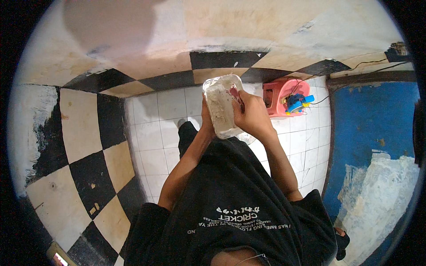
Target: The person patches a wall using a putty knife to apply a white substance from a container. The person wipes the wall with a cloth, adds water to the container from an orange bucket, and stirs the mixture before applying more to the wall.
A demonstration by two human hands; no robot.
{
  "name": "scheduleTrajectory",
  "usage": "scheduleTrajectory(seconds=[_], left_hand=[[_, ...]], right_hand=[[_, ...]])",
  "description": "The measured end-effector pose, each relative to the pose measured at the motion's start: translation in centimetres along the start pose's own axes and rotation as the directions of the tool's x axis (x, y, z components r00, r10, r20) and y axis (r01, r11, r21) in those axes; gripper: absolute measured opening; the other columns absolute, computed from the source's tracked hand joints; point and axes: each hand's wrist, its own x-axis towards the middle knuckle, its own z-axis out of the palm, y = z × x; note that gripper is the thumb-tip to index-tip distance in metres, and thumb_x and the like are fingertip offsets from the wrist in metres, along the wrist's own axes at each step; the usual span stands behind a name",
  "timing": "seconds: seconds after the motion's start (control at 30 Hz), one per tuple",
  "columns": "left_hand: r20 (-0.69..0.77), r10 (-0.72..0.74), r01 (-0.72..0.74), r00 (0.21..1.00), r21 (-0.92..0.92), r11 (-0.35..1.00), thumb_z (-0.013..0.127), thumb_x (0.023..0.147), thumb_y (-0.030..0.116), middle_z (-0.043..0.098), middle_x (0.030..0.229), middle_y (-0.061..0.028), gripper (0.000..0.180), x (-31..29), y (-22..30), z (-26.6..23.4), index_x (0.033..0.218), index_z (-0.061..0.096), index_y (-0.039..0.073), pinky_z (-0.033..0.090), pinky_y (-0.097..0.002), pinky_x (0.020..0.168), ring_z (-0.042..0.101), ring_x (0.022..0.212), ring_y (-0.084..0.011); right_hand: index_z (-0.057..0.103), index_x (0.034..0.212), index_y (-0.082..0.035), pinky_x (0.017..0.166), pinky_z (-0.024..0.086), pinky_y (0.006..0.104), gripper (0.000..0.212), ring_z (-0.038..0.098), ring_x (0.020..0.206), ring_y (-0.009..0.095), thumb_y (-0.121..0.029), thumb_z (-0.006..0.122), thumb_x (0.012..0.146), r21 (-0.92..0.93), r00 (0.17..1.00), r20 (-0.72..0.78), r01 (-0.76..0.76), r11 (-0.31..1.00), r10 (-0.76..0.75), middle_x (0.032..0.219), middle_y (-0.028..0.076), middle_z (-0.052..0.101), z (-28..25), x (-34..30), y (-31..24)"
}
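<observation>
Before my torso, my left hand [207,116] grips the left side of a rectangular whitish tub [206,86]. Pale grey-white paste [218,102] lies in the tub and coats its inner walls. My right hand [254,112] is closed round a small red scraper [234,91] at the tub's right side. The scraper's red end points over the paste; the hand covers much of the rest, and its working edge cannot be made out. The left fingers are mostly hidden by the tub.
Ahead stands a wall [248,26] with black and cream checks and rough white patches. Another checked wall [84,128] is at left. On the white tiled floor [153,139], a pink plastic stool [275,95] carries a blue-and-yellow corded device [296,104]. A blue door-like panel [372,119] stands at right.
</observation>
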Motion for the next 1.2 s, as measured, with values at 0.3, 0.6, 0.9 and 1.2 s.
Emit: scheduleTrajectory(seconds=[0.3, 0.6, 0.9, 1.2], left_hand=[[-0.082, 0.043, -0.039, 0.996, 0.058, 0.998, 0.026, 0.092, 0.064, 0.045, 0.137, -0.0123, 0.072, -0.1, 0.7, 1.4, 0.141, 0.035, 0.012, 0.04, -0.0444, 0.103, 0.048, 0.123, -0.0292], [-0.035, 0.006, -0.004, 0.999, 0.067, 0.998, 0.027, 0.094, 0.059, 0.045, 0.137, -0.0133, 0.066, -1.1, 1.4, 2.6, 0.139, 0.038, 0.011, 0.04, -0.0458, 0.103, 0.048, 0.122, -0.0314], [0.084, 0.01, -0.012, 0.996, 0.024, 1.0, 0.029, 0.095, 0.058, 0.046, 0.136, -0.0146, 0.066, 0.0, 0.9, 1.2, 0.138, 0.039, 0.009, 0.039, -0.0449, 0.104, 0.049, 0.121, -0.0309], [0.441, 0.028, 0.127, 0.897, -0.318, 0.939, 0.029, 0.095, 0.055, 0.047, 0.135, -0.0164, 0.064, 0.7, 0.7, -0.5, 0.138, 0.038, 0.008, 0.037, -0.0457, 0.106, 0.048, 0.122, -0.0318]], right_hand=[[0.057, 0.084, 0.002, 0.056, 0.045, 0.0491, 0.013, 0.058, 0.063, 0.043, -0.01, 0.057, 0.083, -0.174, 0.978, -0.184, 0.068, 0.982, -0.1, 0.067, 0.024, 0.058, -0.8, 1.6, 0.1], [0.058, 0.09, 0.005, 0.057, 0.045, 0.0497, 0.014, 0.059, 0.064, 0.045, -0.006, 0.056, 0.081, 0.006, 0.986, -0.131, 0.107, 0.994, -0.105, 0.068, 0.028, 0.058, -0.8, 1.5, 2.7], [0.056, 0.082, 0.004, 0.053, 0.043, 0.046, 0.009, 0.057, 0.06, 0.043, -0.005, 0.057, 0.082, 0.025, 0.986, -0.168, 0.017, 1.0, -0.012, 0.065, 0.027, 0.056, 0.7, 0.2, 1.5], [0.057, 0.083, 0.004, 0.055, 0.045, 0.0467, 0.01, 0.058, 0.062, 0.043, -0.006, 0.057, 0.081, 0.039, 0.988, -0.146, 0.059, 0.998, -0.052, 0.068, 0.026, 0.058, 1.5, 0.2, -0.6]])
